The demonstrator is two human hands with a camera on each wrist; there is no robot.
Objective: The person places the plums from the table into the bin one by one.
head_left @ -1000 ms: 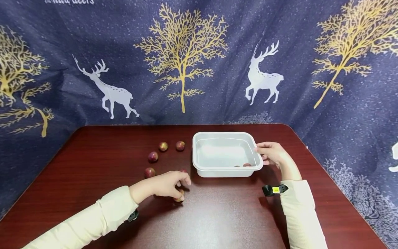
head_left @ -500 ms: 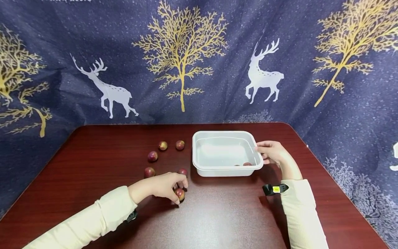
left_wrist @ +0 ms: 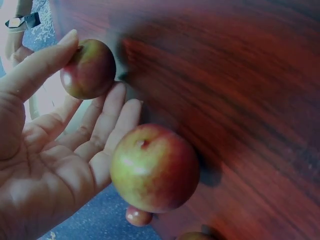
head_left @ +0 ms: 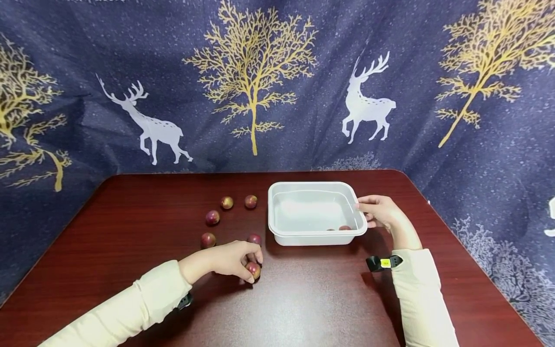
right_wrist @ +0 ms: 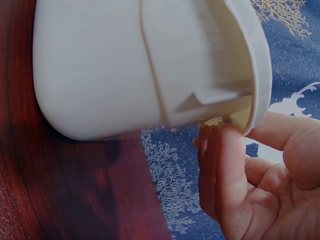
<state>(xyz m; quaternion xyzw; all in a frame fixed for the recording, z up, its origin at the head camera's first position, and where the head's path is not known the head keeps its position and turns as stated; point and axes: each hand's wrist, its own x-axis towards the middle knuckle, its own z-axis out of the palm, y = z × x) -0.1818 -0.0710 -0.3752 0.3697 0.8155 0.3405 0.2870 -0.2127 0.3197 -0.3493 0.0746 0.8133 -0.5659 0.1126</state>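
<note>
My left hand [head_left: 230,259] is low over the table, its thumb and fingers pinching a red-yellow plum [head_left: 253,270]. The left wrist view shows that plum [left_wrist: 90,70] between thumb and fingertips, and a second plum [left_wrist: 155,167] lying beside the palm, which the hand hides in the head view. My right hand [head_left: 382,213] grips the right rim of a white plastic container [head_left: 314,239], thumb over the edge and fingers below it. Part of the container's outer wall [right_wrist: 95,70] fills the right wrist view. A couple of plums [head_left: 345,228] peek over the container's front rim from inside.
Several more plums lie left of the container: a plum [head_left: 254,239] just behind the left hand, another plum [head_left: 208,240] by the wrist, others farther back. The dark red table [head_left: 143,207] ends at a blue cloth [head_left: 303,135] with trees and deer.
The left thumb and fingers have closed around the plum, which has shifted slightly to the right. The right hand and the container have stayed in place.
</note>
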